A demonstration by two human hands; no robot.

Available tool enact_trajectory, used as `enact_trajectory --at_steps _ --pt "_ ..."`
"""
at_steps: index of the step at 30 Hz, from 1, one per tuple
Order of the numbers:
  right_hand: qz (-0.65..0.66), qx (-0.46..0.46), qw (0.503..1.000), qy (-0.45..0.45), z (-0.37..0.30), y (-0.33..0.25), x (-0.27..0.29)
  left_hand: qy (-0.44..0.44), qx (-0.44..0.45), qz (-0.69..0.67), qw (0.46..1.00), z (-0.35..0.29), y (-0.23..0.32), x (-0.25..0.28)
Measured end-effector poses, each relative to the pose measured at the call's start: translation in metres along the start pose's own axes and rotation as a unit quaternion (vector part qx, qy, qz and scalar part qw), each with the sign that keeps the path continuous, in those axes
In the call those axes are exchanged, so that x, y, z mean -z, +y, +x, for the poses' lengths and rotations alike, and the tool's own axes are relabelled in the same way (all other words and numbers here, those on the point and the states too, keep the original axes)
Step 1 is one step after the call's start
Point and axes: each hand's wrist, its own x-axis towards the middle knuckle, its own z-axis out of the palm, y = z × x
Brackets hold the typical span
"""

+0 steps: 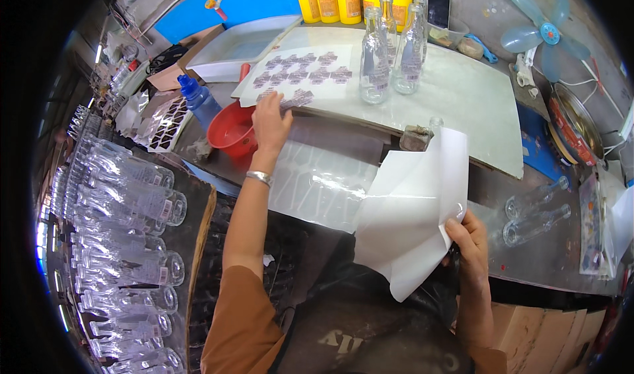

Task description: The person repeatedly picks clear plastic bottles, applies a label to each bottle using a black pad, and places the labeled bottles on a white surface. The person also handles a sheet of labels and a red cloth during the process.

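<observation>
My right hand [470, 240] is closed on a white sheet of paper [403, 209], with the thumb pressed on its edge; the sheet bends and curls upward. A dark object shows under that hand, too hidden to name. My left hand [271, 124], with a metal bracelet at the wrist, reaches forward to the near edge of a sheet of printed labels [300, 67]. Its fingers are apart, and the fingertips are at the lowest labels. Beside this hand sits a red plastic bowl [231, 135]. Clear glass bottles [375, 77] stand upright right of the label sheet.
Many glass bottles [132, 192] lie stacked at the left. A blue squeeze bottle [197, 100], white tray [241, 47] and yellow bottles [328, 3] line the back. Two glass bottles [538, 225] lie at the right, near a fan [549, 33]. Clear plastic film [317, 176] covers the near table.
</observation>
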Motion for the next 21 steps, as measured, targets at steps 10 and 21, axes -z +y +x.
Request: enact_trajectory --at_steps 10,21 --pt "0.003 -0.005 1.000 -0.004 -0.003 0.002 -0.006 0.058 0.081 -0.076 0.992 0.003 0.002 0.013" --pt "0.087 -0.072 0.993 -0.027 0.025 0.021 -0.035 -0.103 -0.162 -0.232 0.954 -0.033 0.233 0.137"
